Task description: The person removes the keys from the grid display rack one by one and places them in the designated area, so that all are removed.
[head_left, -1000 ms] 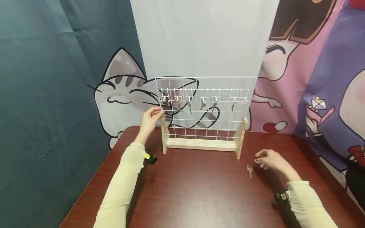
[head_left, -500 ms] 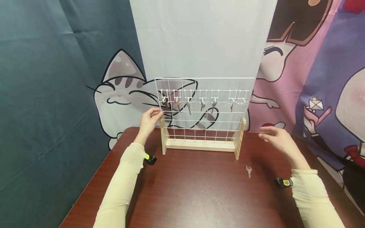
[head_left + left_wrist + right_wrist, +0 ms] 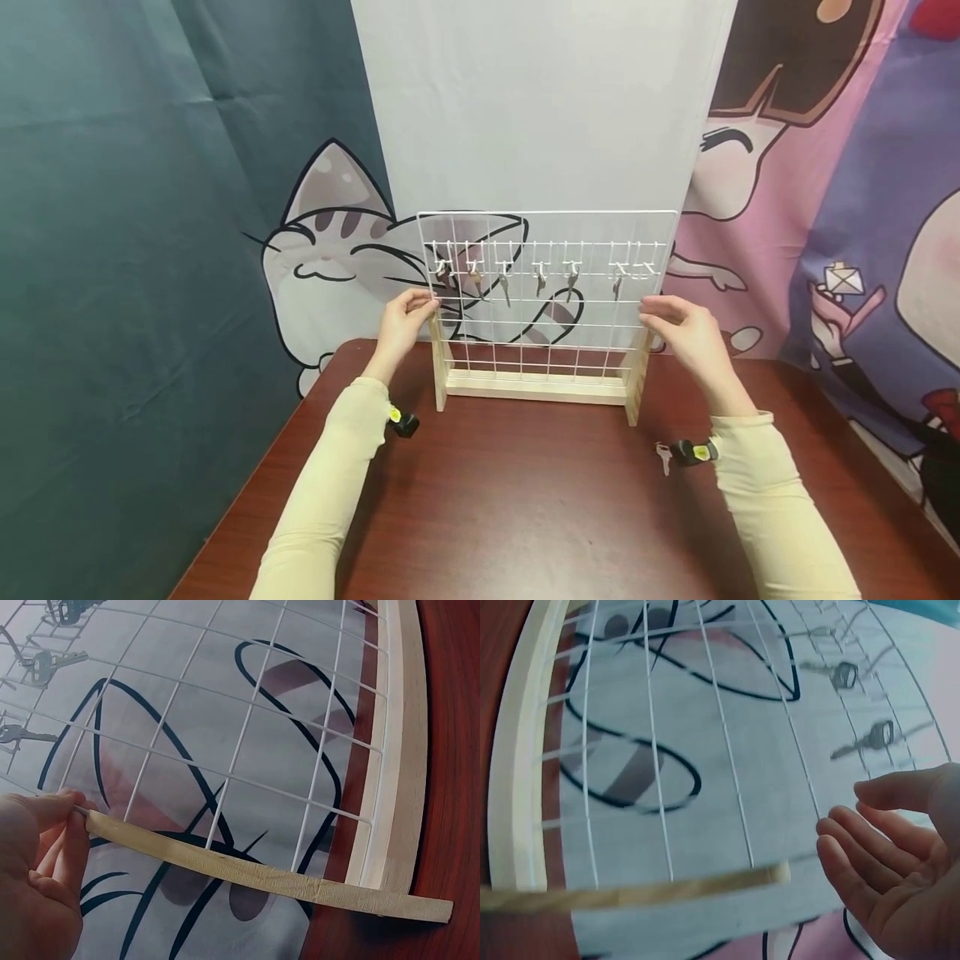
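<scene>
A white wire grid rack with a wooden stand (image 3: 536, 386) stands upright on the table. Several keys hang from white hooks along its upper part, one of them a silver key (image 3: 505, 289). My left hand (image 3: 399, 327) pinches the rack's left side wire just above the wooden post (image 3: 195, 855). At the opposite edge is my right hand (image 3: 688, 335), its fingertips close to the right post (image 3: 727, 883). Thumb and fingers are apart there, with nothing between them in the right wrist view. A loose key (image 3: 664, 458) lies on the table near the right wrist camera.
The reddish-brown table (image 3: 510, 492) extends in front of the rack. Behind it hangs a printed cloth backdrop (image 3: 540, 108) with a cartoon cat. Towards the right end of the hook row, one white hook (image 3: 643, 268) carries no key.
My right hand has risen from beside the loose key and moved left to the rack's right edge, its fingers loosening. The left hand stays on the rack's left side.
</scene>
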### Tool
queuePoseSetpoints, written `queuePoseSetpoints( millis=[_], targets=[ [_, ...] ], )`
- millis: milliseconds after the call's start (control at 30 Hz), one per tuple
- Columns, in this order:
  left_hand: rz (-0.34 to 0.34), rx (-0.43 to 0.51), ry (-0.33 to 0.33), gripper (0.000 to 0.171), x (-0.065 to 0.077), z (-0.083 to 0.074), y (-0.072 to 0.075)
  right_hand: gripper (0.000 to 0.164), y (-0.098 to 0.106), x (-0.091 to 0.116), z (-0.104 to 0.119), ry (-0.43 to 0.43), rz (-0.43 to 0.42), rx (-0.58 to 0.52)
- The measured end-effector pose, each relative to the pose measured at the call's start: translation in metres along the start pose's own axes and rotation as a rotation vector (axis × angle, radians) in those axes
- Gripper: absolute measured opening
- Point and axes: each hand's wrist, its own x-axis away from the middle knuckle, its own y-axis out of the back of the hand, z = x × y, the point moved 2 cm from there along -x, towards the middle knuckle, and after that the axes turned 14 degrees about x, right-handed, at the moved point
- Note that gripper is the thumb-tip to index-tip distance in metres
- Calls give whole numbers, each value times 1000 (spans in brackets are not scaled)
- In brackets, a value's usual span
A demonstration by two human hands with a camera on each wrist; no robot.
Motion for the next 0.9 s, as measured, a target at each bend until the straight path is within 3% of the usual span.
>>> queuePoseSetpoints(
  millis=[333, 600, 900],
  targets=[
    [-5, 3, -16, 33, 1, 2, -1, 46, -14, -11, 25, -8, 17, -85],
    [-29, 12, -69, 24, 2, 2, -2, 47, -23, -19, 37, -25, -15, -120],
    [-34, -8, -32, 30, 3, 0, -3, 41, -29, -21, 39, -18, -95, -262]
  ],
)
